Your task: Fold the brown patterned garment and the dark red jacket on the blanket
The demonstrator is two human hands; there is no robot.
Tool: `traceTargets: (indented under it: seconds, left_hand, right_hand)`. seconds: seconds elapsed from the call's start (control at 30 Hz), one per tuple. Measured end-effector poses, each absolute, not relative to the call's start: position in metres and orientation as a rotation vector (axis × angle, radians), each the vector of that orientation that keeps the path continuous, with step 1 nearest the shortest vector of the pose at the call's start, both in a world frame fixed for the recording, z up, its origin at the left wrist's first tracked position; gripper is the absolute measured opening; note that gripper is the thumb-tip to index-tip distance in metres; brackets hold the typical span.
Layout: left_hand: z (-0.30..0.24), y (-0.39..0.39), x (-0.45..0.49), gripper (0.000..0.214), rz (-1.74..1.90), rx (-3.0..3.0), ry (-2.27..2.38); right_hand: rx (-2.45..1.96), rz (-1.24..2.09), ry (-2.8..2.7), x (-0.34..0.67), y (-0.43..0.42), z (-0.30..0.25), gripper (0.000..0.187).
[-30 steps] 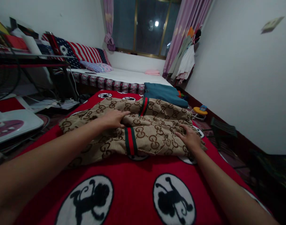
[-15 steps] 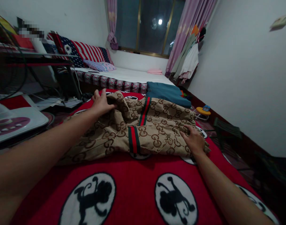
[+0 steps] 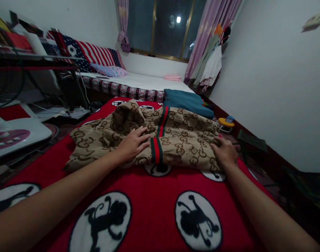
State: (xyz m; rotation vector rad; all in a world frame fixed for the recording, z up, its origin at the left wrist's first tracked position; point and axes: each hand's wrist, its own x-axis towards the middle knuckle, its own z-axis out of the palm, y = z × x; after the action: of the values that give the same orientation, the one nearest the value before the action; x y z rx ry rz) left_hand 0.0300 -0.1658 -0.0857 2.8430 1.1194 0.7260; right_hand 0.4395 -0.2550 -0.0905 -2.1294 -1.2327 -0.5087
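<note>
A beige garment [image 3: 183, 140] printed with brown rings and edged with green-red stripes lies crumpled on a red blanket [image 3: 149, 196] with black monkey figures in white circles. My left hand [image 3: 132, 142] lies flat on the garment's middle, fingers spread, beside a striped band. My right hand [image 3: 225, 152] rests at the garment's right edge with its fingers curled onto the cloth; whether it grips the edge does not show. A bunched fold of the garment stands up behind my left hand.
A folded teal cloth [image 3: 187, 101] lies beyond the garment. Behind it is a bed [image 3: 146, 84] with a pink pillow and flag-patterned bedding. A white appliance [image 3: 15, 134] and a dark rack stand at left. A small yellow toy [image 3: 225, 122] sits by the right wall.
My left hand pulled the garment's far left part up and over, then came back down flat on the middle. My right hand stayed at the right edge.
</note>
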Motion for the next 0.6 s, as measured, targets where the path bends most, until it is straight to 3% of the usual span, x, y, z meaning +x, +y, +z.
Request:
traceTargets:
  seconds: [0.07, 0.17, 0.3, 0.4, 0.5, 0.6]
  left_hand:
    - [-0.098, -0.153, 0.033, 0.048, 0.590, 2.828, 1.298]
    - [-0.110, -0.144, 0.037, 0.051, 0.554, 2.815, 1.421]
    - [-0.109, -0.148, 0.036, 0.043, 0.831, 2.812, 1.300]
    - [-0.102, -0.158, 0.032, 0.033, 1.129, 2.735, 1.194]
    - [-0.096, -0.168, 0.031, 0.022, 1.217, 2.681, 1.162]
    - [-0.093, -0.171, 0.031, 0.029, 1.088, 2.725, 1.121]
  right_hand:
    - [-2.230, -0.584, -1.318, 0.428, -0.255, -0.084, 0.034]
    - [-2.005, -0.666, -1.508, 0.396, -0.251, -0.068, 0.033]
    - [-1.587, -0.282, -1.914, 0.352, -0.236, -0.063, 0.033]
    - [-1.607, -0.143, -1.930, 0.336, -0.222, -0.083, 0.037]
    - [-1.707, -0.171, -1.861, 0.334, -0.214, -0.103, 0.021]
    - [-1.713, -0.270, -1.863, 0.335, -0.217, -0.101, 0.010]
